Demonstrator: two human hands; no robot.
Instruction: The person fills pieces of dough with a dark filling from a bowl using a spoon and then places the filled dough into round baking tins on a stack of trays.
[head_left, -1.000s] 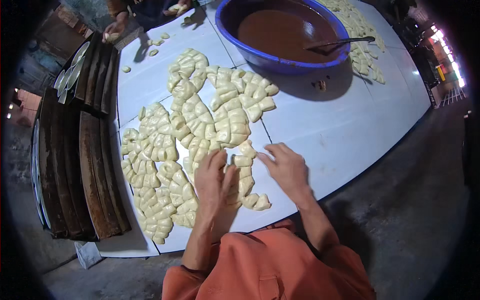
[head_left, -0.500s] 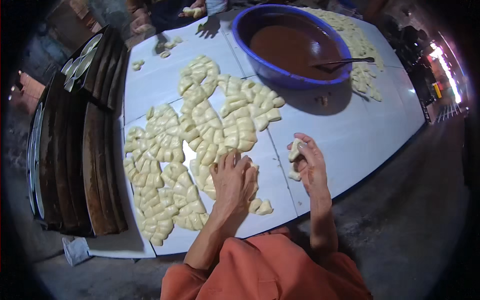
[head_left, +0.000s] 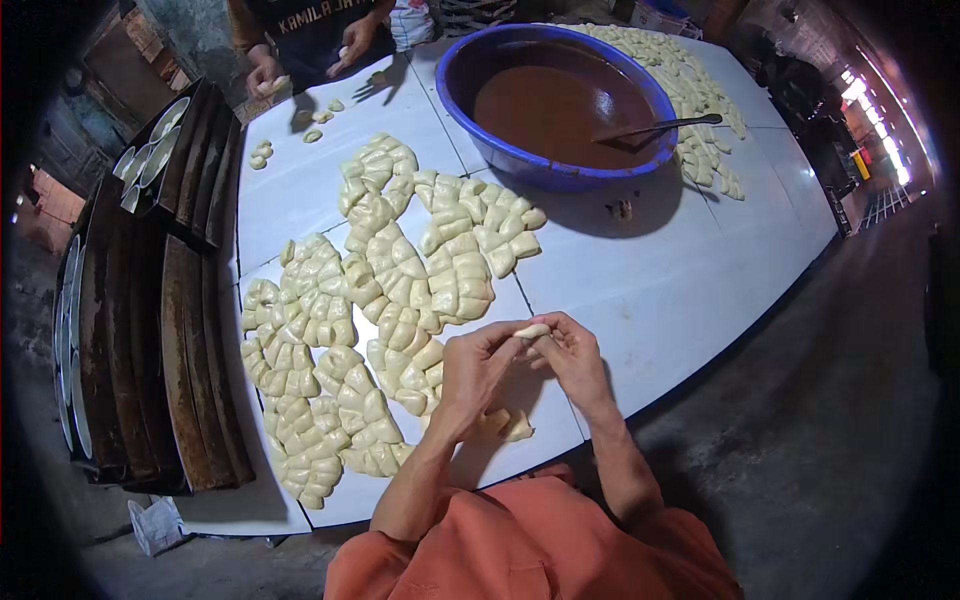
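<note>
My left hand [head_left: 477, 373] and my right hand [head_left: 574, 362] meet over the table's near side, fingers closed on a small pale dough piece [head_left: 532, 331]. The piece is held between the fingertips; its underside is hidden. Just left of my hands, many glossy cream-coloured dough pieces [head_left: 385, 262] lie pressed side by side in a broad patch on the white tiled table [head_left: 690, 290]. Next to my left wrist lie a few loose dough pieces [head_left: 516, 427], partly covered by my forearm.
A blue basin [head_left: 560, 172] of brown filling with a dark-handled utensil [head_left: 660, 128] stands at the far side. More dough pieces [head_left: 670, 75] lie behind it. Stacked dark trays [head_left: 190, 340] line the left edge. Across the table, a person's hands [head_left: 265, 78] hold dough.
My left hand has lifted off the dough patch and joined my right, which moved left; both now grip the dough piece. The view has shifted slightly, showing more of the person opposite.
</note>
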